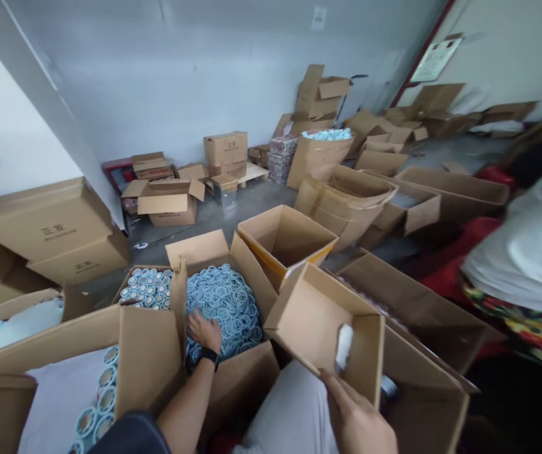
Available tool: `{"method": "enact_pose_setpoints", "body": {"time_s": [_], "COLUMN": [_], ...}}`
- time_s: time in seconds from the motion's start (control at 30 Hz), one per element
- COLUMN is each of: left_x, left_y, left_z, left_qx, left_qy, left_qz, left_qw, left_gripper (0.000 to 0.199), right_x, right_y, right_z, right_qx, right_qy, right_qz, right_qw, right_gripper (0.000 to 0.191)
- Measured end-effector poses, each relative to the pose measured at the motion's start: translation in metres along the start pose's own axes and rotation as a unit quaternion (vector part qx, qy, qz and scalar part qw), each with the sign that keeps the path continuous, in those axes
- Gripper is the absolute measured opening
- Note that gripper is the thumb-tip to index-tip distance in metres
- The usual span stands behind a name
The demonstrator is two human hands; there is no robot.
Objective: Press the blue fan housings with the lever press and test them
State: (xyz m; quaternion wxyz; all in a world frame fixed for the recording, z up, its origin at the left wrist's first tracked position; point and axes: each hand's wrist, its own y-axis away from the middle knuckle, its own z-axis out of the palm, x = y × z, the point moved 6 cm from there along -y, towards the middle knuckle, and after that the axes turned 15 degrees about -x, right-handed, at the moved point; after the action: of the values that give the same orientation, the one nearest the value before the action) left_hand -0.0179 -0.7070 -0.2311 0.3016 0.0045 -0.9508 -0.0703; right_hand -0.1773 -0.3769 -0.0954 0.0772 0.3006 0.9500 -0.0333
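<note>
My left hand, with a black band at the wrist, reaches into an open cardboard box filled with light-blue rings. Its fingers look stretched out over the rings along the box's left side, and nothing shows in its grasp. Lower right, my right hand grips the near edge of a smaller cardboard box, which is tilted over my leg. Inside that smaller box lies a white object, too blurred to name. Left of the ring box, a carton holds round blue-rimmed pieces.
Another carton at lower left holds blue-rimmed pieces under a white sheet. An open box stands just beyond the ring box. Stacked cartons are at left. At right sits a person in a grey top, beside several open boxes.
</note>
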Motion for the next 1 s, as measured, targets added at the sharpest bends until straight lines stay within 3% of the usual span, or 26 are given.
{"method": "enact_pose_setpoints", "body": {"time_s": [0.1, 0.17, 0.27, 0.33, 0.47, 0.57, 0.7, 0.77, 0.87, 1.0], "left_x": [-0.026, -0.038, -0.041, -0.039, -0.041, -0.050, -0.059, -0.059, -0.056, -0.048], "left_y": [-0.026, -0.046, -0.078, -0.100, -0.153, -0.203, -0.265, -0.289, -0.316, -0.342], "left_z": [-0.019, -0.019, 0.005, 0.029, 0.066, 0.085, 0.118, 0.134, 0.152, 0.174], "left_qx": [0.091, 0.129, 0.136, 0.110, 0.036, -0.003, -0.045, -0.069, -0.102, -0.150], "left_qy": [0.002, 0.004, 0.001, -0.005, -0.021, -0.036, -0.069, -0.085, -0.108, -0.134], "left_qz": [-0.067, -0.103, -0.108, -0.074, 0.014, 0.029, 0.014, 0.016, 0.040, 0.078], "left_qw": [0.994, 0.986, 0.985, 0.991, 0.999, 0.999, 0.997, 0.994, 0.988, 0.976], "left_gripper": [0.049, 0.050, 0.049, 0.046, 0.040, 0.043, 0.042, 0.040, 0.038, 0.037], "right_x": [-0.045, -0.078, -0.116, -0.124, -0.110, -0.100, -0.103, -0.103, -0.091, -0.054], "right_y": [-0.065, -0.108, -0.164, -0.195, -0.229, -0.247, -0.298, -0.331, -0.358, -0.338], "right_z": [0.027, 0.050, 0.089, 0.123, 0.199, 0.244, 0.276, 0.286, 0.305, 0.355], "right_qx": [-0.094, -0.179, -0.254, -0.288, -0.359, -0.385, -0.366, -0.332, -0.294, -0.341], "right_qy": [-0.053, -0.082, -0.097, -0.098, -0.095, -0.096, -0.122, -0.140, -0.155, -0.151], "right_qz": [-0.062, -0.096, -0.141, -0.154, -0.140, -0.136, -0.139, -0.128, -0.070, 0.090], "right_qw": [0.992, 0.976, 0.952, 0.940, 0.918, 0.908, 0.912, 0.924, 0.941, 0.923], "right_gripper": [0.047, 0.051, 0.044, 0.039, 0.022, 0.014, 0.019, 0.033, 0.053, 0.051]}}
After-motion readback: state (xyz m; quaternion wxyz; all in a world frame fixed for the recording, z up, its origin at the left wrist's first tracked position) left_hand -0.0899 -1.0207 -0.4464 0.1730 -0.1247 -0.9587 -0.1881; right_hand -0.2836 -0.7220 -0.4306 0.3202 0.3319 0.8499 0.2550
